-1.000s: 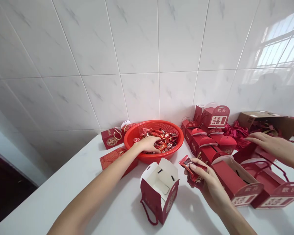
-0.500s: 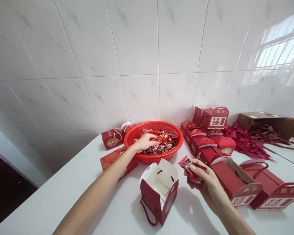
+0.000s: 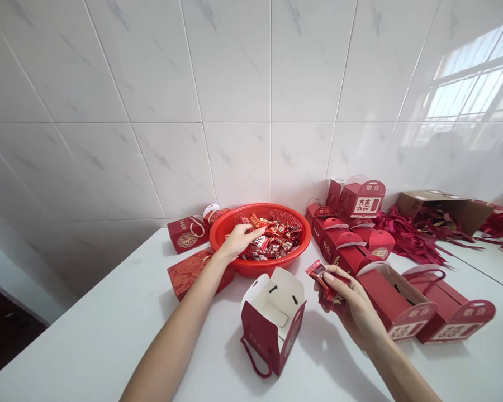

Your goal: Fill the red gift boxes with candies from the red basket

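My left hand [image 3: 241, 241] reaches over the rim of a red plastic basket [image 3: 257, 269]. Its fingers are stretched out and slightly apart, touching or just above the wrapped candies [image 3: 279, 240] heaped inside. Several red-wrapped candies [image 3: 327, 287] are gripped in my right hand [image 3: 347, 296], held above the table to the right of an open gift box [image 3: 262, 340]. That box stands upright with its flaps spread, showing a white inside. A dark red cord handle [image 3: 254, 363] hangs down its front.
Several red gift boxes [image 3: 402, 296] stand in a cluster on the right, some stacked. Behind them lie dark red ribbons [image 3: 411, 237] and a cardboard box [image 3: 448, 209]. More red boxes [image 3: 188, 234] sit left of the basket, against the tiled wall [image 3: 235, 162].
My left hand has moved a little left within the basket, its fingers straightening. My right hand still holds its candies. The view has shifted slightly.
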Demonstrator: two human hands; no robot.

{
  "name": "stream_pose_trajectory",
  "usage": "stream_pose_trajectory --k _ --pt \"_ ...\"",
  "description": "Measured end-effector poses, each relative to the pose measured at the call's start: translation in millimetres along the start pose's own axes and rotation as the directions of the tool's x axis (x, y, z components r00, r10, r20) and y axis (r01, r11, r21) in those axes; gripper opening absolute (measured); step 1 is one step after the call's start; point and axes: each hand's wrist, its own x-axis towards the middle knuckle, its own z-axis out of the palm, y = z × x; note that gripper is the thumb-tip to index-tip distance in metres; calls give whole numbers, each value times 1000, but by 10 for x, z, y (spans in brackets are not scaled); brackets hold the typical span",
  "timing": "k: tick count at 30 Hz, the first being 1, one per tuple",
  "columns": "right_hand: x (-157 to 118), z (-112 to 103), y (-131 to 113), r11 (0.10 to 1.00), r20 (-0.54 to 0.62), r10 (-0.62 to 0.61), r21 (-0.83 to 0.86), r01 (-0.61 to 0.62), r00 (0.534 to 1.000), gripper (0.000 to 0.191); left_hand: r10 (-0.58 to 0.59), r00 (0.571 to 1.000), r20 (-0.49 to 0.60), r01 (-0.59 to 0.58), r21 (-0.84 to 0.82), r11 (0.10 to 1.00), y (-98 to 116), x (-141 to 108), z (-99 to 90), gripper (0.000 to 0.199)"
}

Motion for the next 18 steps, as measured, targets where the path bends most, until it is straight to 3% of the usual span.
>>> stream_pose_trajectory --k 5,10,15,18 --pt "17 -1 33 999 4 -10 -33 11 1000 38 56 997 -52 -56 3 998 -49 19 -12 59" --pt "14 -2 -1 997 -16 -53 -62 52 998 39 20 995 -98 -14 61 998 -15 8 -3 70" --pt "9 122 -173 984 -23 -113 -143 108 993 38 58 998 -18 -57 40 998 141 -78 -21 61" --pt "32 251 -332 964 25 -142 -223 144 990 42 116 993 15 -117 110 987 307 -175 -67 55"
